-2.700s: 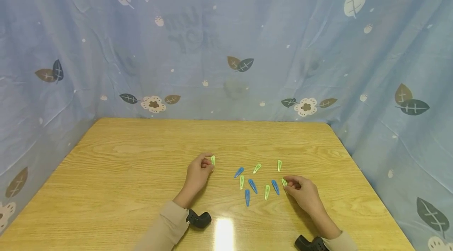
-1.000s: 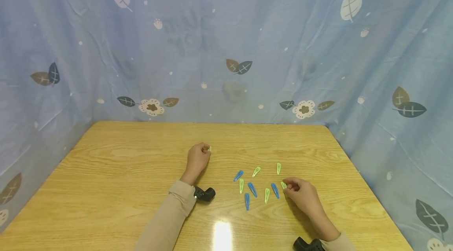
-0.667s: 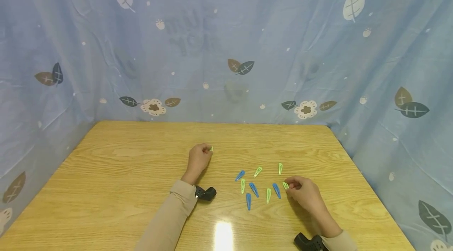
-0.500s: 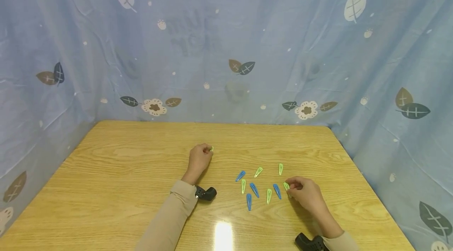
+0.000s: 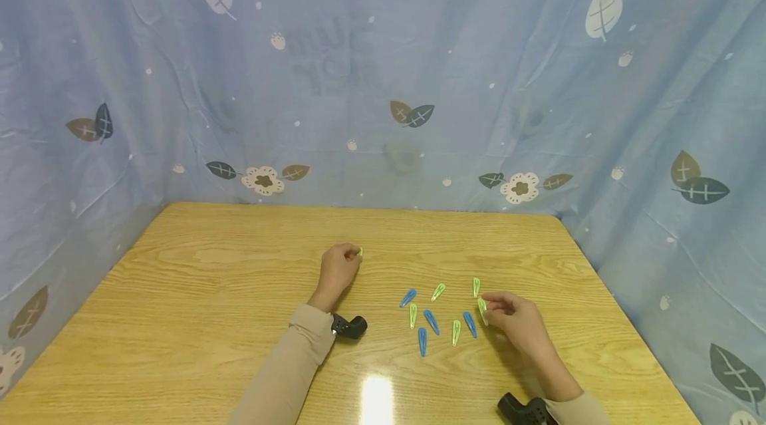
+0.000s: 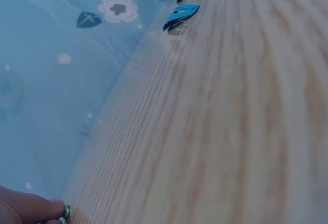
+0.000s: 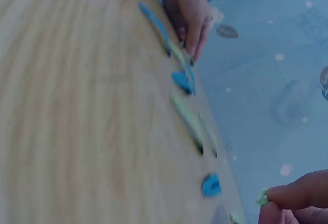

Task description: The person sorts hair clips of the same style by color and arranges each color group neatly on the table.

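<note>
Near the middle of the table, my left hand (image 5: 338, 269) pinches a green snap hair clip (image 5: 360, 251), mostly hidden by the fingertips; in the left wrist view only a bit of that clip (image 6: 66, 212) shows. Over on the right, my right hand (image 5: 522, 320) holds another green hair clip (image 5: 482, 309) between thumb and fingers. The right wrist view shows this clip (image 7: 262, 197) at the fingertips, off the tabletop. Between the hands lie several loose hair clips, among them a blue one (image 5: 469, 324) and a green one (image 5: 476, 286) closest to my right hand.
The wooden table (image 5: 227, 318) is bounded by a patterned blue curtain (image 5: 335, 79) at the back and sides. More clips lie spread between the hands, such as a blue one (image 5: 422, 341) and a green one (image 5: 413, 315). Each wrist wears a black device (image 5: 350, 327).
My left hand has moved farther back on the table with its green clip, then stayed there. Lately the right hand has lifted its green clip slightly. The loose clips have stayed put.
</note>
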Available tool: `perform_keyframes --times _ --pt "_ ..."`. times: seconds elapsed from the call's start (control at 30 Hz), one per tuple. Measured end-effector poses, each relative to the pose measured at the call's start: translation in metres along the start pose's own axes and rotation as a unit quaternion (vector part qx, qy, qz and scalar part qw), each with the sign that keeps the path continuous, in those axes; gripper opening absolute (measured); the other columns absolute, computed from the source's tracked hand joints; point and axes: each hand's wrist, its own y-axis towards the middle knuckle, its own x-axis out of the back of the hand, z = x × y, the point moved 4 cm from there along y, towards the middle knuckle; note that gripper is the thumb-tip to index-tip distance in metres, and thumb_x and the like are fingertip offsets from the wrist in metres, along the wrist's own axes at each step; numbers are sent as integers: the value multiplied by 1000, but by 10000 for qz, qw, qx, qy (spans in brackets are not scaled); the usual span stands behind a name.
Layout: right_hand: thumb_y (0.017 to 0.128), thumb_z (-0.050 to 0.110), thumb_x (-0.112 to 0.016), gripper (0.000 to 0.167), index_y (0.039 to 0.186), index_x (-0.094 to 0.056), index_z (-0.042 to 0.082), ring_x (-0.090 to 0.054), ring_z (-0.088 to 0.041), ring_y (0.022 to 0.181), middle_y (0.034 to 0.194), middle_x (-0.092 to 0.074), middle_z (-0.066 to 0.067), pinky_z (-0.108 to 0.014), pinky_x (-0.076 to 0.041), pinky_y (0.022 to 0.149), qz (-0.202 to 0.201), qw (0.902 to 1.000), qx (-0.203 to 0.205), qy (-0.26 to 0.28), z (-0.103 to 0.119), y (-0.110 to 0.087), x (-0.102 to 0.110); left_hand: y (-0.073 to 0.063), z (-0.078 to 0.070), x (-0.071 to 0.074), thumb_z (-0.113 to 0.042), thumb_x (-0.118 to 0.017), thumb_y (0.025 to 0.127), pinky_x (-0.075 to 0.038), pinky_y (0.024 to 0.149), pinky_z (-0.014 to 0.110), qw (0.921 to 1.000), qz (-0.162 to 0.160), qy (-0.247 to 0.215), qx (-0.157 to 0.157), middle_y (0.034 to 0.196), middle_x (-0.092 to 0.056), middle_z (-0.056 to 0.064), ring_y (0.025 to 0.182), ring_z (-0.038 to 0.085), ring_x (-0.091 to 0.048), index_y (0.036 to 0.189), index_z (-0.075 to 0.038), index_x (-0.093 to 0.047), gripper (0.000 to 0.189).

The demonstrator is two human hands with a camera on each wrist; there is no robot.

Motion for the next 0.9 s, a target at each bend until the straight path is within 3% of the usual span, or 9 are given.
perform_keyframes --times 0.5,0.73,0.9 --pt "84 4 -65 34 117 -59 -3 -55 -15 86 98 -57 -8 -19 -49 74 606 9902 298 1224 49 31 -53 0 0 4 -6 -64 87 -51 70 34 9997 -15 -195 -140 86 -66 12 79 22 -60 102 3 -71 18" --pt "86 7 -64 34 119 -59 0 -56 -16 85 96 -57 -7 -33 -51 80 878 9834 361 1548 78 47 -79 0 2 2 -5 -64 87 -50 69 33 9998 1 -190 -96 85 -66 12 78 20 -59 101 4 -70 18" --pt "86 7 -63 35 120 -59 -2 -56 -14 82 94 -57 -5 -35 -51 83 1016 9808 234 1645 91 61 -96 -2 0 1 -4 -65 86 -51 69 34 9997 -17 -202 -105 85 -66 11 78 21 -59 101 3 -70 18"
